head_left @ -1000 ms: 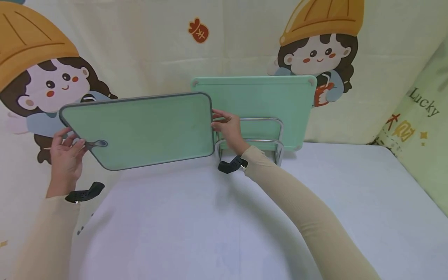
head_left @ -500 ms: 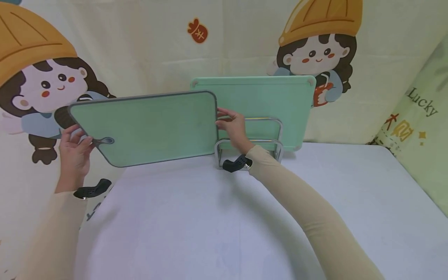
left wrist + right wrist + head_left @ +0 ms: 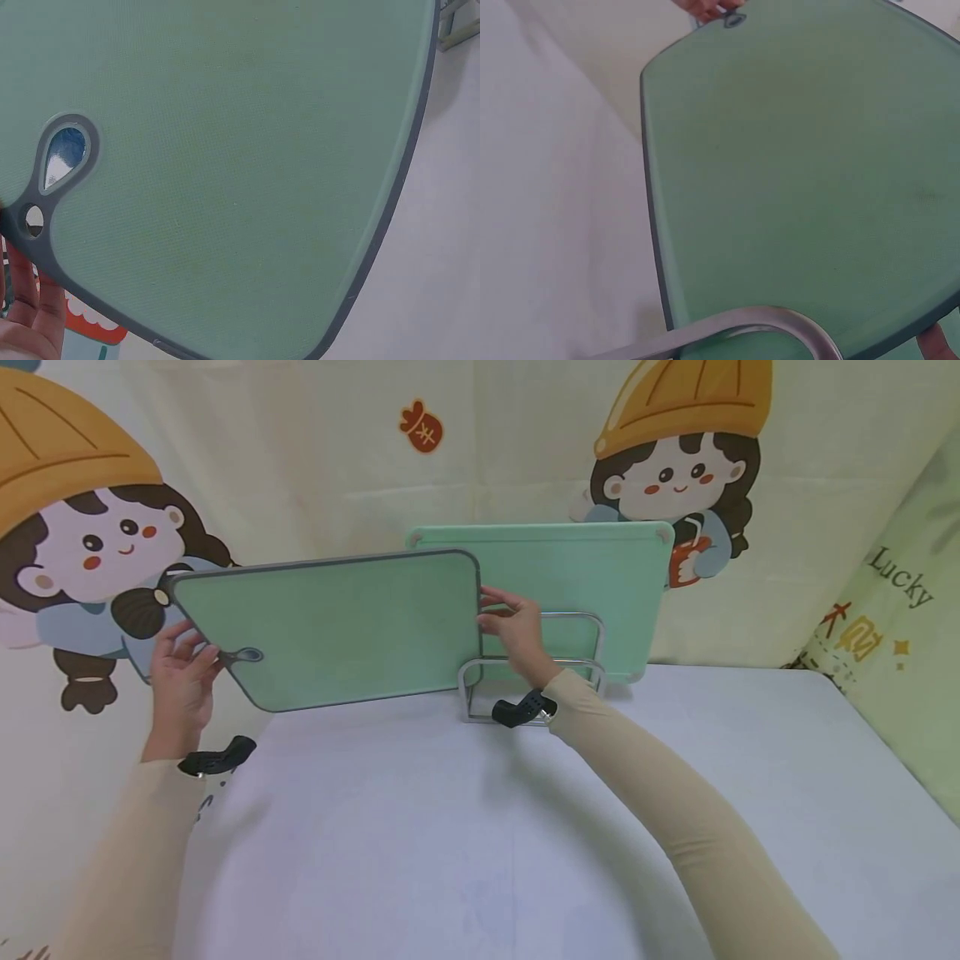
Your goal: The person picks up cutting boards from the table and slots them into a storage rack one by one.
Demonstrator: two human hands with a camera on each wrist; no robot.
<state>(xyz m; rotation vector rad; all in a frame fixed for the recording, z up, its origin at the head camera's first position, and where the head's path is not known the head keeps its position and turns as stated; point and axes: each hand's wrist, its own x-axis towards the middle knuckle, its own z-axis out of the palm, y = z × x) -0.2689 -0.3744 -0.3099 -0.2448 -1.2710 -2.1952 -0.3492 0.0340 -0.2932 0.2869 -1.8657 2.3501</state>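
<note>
A green cutting board (image 3: 345,627) with a grey rim and a teardrop hole is held up sideways between both hands, slightly tilted. My left hand (image 3: 180,681) grips its left end beside the hole, thumb in front; in the left wrist view fingers (image 3: 37,307) reach behind the rim. My right hand (image 3: 521,635) pinches the right edge. The board's lower right corner sits behind the front bar of a metal rack (image 3: 462,693), also seen in the right wrist view, where the rack's bar (image 3: 761,316) crosses the board. A mint cutting board (image 3: 622,593) stands upright in the rack, partly hidden.
The rack stands on a white table (image 3: 420,843) near its back edge. Behind it hangs a pale cloth (image 3: 315,460) printed with cartoon figures. Another printed cloth (image 3: 900,610) hangs at the right.
Both hands have moved to the right with the green cutting board. Its right end, earlier left of the rack, now reaches in behind the front bar. The mint board stays put.
</note>
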